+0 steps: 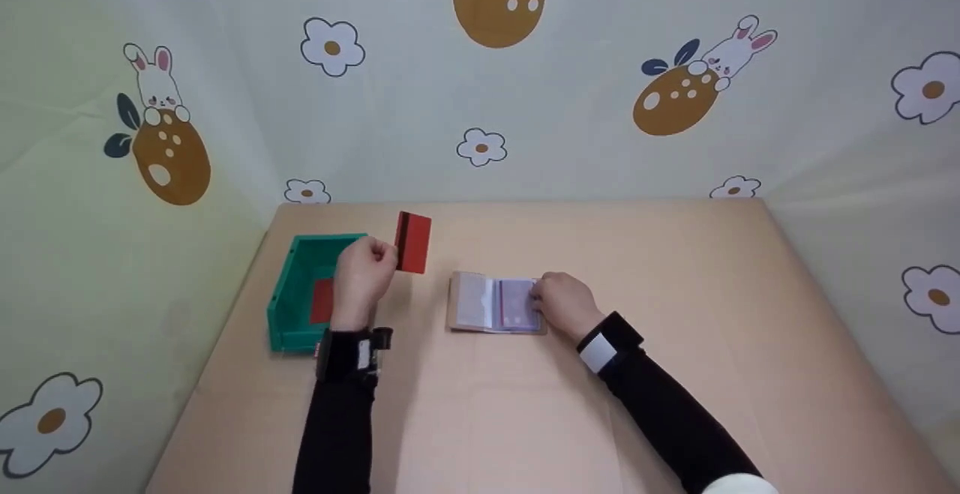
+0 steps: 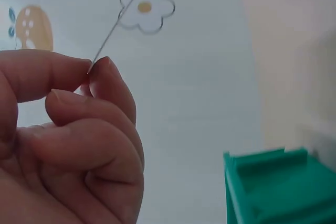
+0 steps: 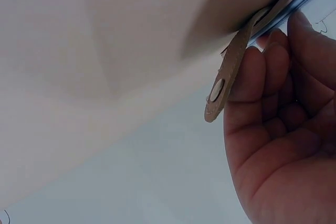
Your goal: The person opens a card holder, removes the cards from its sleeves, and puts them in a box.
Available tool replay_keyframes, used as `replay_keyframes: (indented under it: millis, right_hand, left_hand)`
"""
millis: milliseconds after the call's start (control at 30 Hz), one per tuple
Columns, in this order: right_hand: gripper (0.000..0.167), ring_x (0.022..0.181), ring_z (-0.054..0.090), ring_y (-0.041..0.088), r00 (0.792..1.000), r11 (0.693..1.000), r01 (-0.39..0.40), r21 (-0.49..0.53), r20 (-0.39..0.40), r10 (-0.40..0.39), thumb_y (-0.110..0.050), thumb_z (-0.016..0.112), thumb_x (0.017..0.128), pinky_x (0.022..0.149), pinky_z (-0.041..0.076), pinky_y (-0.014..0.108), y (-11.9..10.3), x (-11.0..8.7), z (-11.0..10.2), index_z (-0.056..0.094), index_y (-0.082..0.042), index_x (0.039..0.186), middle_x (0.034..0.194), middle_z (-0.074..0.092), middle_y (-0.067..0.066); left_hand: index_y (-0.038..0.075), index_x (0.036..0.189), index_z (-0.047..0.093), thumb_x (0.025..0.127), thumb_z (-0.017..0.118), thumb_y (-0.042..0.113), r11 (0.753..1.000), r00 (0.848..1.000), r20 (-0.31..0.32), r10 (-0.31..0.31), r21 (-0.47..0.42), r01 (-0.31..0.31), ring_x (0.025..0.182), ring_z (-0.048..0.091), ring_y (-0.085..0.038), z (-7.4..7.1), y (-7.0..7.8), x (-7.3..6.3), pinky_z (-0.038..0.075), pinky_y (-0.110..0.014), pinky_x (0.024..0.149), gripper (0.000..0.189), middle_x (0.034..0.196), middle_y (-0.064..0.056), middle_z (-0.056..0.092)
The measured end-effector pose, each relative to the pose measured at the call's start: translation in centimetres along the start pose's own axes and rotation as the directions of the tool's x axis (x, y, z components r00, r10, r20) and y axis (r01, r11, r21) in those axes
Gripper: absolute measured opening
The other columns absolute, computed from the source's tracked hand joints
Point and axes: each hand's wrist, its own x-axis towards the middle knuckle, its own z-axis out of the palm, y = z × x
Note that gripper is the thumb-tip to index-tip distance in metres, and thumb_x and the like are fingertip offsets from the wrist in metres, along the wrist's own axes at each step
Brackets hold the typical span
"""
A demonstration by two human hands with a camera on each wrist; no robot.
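A flat red card with a black stripe [image 1: 415, 245] was held up above the beige worktop [image 1: 487, 411]

The left hand [image 1: 364, 276] pinched it between its fingers near the green plastic bin [image 1: 289, 340], where a flat red piece [image 1: 322, 300] lay; the right hand [image 1: 568, 303] gripped the edge of an open tan card holder [image 1: 493, 314] with clear plastic sleeves [image 1: 474, 303]. One sleeve looked filled, so the work seemed partly done, with the card and red piece left

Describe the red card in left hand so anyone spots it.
Find the green bin at left on the tan table. Just right of it in the head view, the left hand pinches the red card. Unlike the red item inside the bin, it's held up and shows a black stripe.
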Motion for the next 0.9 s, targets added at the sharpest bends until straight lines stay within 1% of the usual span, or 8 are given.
replay_keyframes:
  millis: [167, 300, 400, 467, 533, 667, 867, 900]
  right_hand:
    - [0.006, 0.074, 0.063, 0.024, 1.0, 1.0, -0.004, 0.002, 0.001, 0.004, -0.012, 0.078, 0.083, 0.067, 0.052, 0.039, 0.0, 0.0, 0.1, 0.076, -0.007, 0.081, 0.079, 0.065, 0.007]
    - [0.005, 0.074, 0.063, 0.024, 1.0, 1.0, 0.005, -0.006, -0.009, -0.005, -0.011, 0.078, 0.082, 0.067, 0.053, 0.039, 0.0, -0.1, 0.2, 0.076, -0.007, 0.08, 0.078, 0.065, 0.007]
    - [0.004, 0.074, 0.063, 0.024, 1.0, 1.0, 0.01, -0.008, -0.016, -0.01, -0.01, 0.079, 0.082, 0.067, 0.053, 0.039, 0.1, 0.0, 0.2, 0.076, -0.007, 0.08, 0.078, 0.065, 0.007]
    - [0.005, 0.074, 0.063, 0.024, 1.0, 1.0, 0.012, -0.006, -0.016, -0.012, -0.01, 0.078, 0.082, 0.067, 0.053, 0.039, 0.1, 0.0, 0.2, 0.076, -0.007, 0.079, 0.078, 0.064, 0.007]
    - [0.004, 0.074, 0.062, 0.023, 1.0, 1.0, 0.011, -0.002, -0.014, -0.011, -0.01, 0.078, 0.082, 0.066, 0.052, 0.039, 0.1, 0.0, 0.2, 0.076, -0.007, 0.079, 0.077, 0.064, 0.006]
    - [0.005, 0.073, 0.061, 0.023, 1.0, 1.0, 0.005, 0.004, -0.012, -0.005, -0.01, 0.079, 0.082, 0.066, 0.052, 0.039, 0.0, 0.0, 0.1, 0.076, -0.007, 0.08, 0.076, 0.063, 0.006]
    - [0.005, 0.073, 0.062, 0.023, 1.0, 1.0, 0.006, 0.01, -0.018, -0.005, -0.011, 0.079, 0.081, 0.068, 0.052, 0.039, 0.1, 0.0, 0.2, 0.076, -0.007, 0.08, 0.077, 0.064, 0.006]
    - [0.005, 0.073, 0.062, 0.023, 1.0, 1.0, 0.006, 0.011, -0.017, -0.006, -0.011, 0.079, 0.081, 0.068, 0.052, 0.039, 0.1, 0.0, 0.3, 0.076, -0.007, 0.08, 0.077, 0.064, 0.006]
  left_hand:
    - [0.0, 0.103, 0.062, 0.102, 0.05, 0.022, 0.998, 0.997, -0.05, -0.061, 0.018, 0.062, 0.077, 0.055, -0.026, -2.7, -1.9, 0.4, 0.043, -0.034, 0.065, 0.026, 0.09, -0.014, 0.059]
    - [-0.006, 0.111, 0.062, 0.103, 0.048, 0.021, 0.993, 0.99, -0.115, -0.086, 0.07, 0.094, 0.088, 0.058, -0.031, -4.6, -3.8, 0.5, 0.045, -0.04, 0.072, 0.031, 0.104, -0.022, 0.063]
    - [-0.007, 0.111, 0.062, 0.104, 0.044, 0.019, 0.981, 0.979, -0.141, -0.149, 0.104, 0.164, 0.091, 0.058, -0.033, -5.8, -5.3, 0.5, 0.044, -0.041, 0.072, 0.032, 0.114, -0.024, 0.064]
    - [-0.007, 0.103, 0.062, 0.105, 0.043, 0.019, 0.968, 0.969, -0.147, -0.2, 0.125, 0.218, 0.087, 0.056, -0.031, -6.4, -6.1, 0.5, 0.042, -0.039, 0.068, 0.032, 0.11, -0.024, 0.064]
    - [-0.004, 0.093, 0.059, 0.105, 0.042, 0.02, 0.954, 0.96, -0.141, -0.244, 0.144, 0.264, 0.082, 0.053, -0.029, -6.7, -6.8, 0.5, 0.04, -0.037, 0.064, 0.032, 0.102, -0.022, 0.063]
    - [0.003, 0.079, 0.052, 0.104, 0.044, 0.021, 0.936, 0.953, -0.128, -0.274, 0.19, 0.295, 0.074, 0.05, -0.027, -6.8, -7.5, 0.5, 0.037, -0.036, 0.06, 0.032, 0.081, -0.014, 0.055]
    - [-0.001, 0.086, 0.061, 0.103, 0.046, 0.019, 0.932, 0.953, -0.096, -0.287, 0.201, 0.301, 0.077, 0.053, -0.027, -6.5, -7.4, 0.4, 0.039, -0.036, 0.061, 0.03, 0.086, -0.015, 0.06]
    - [0.0, 0.084, 0.061, 0.102, 0.046, 0.019, 0.932, 0.954, -0.093, -0.285, 0.203, 0.299, 0.076, 0.053, -0.027, -6.4, -7.4, 0.4, 0.039, -0.036, 0.061, 0.03, 0.085, -0.014, 0.06]
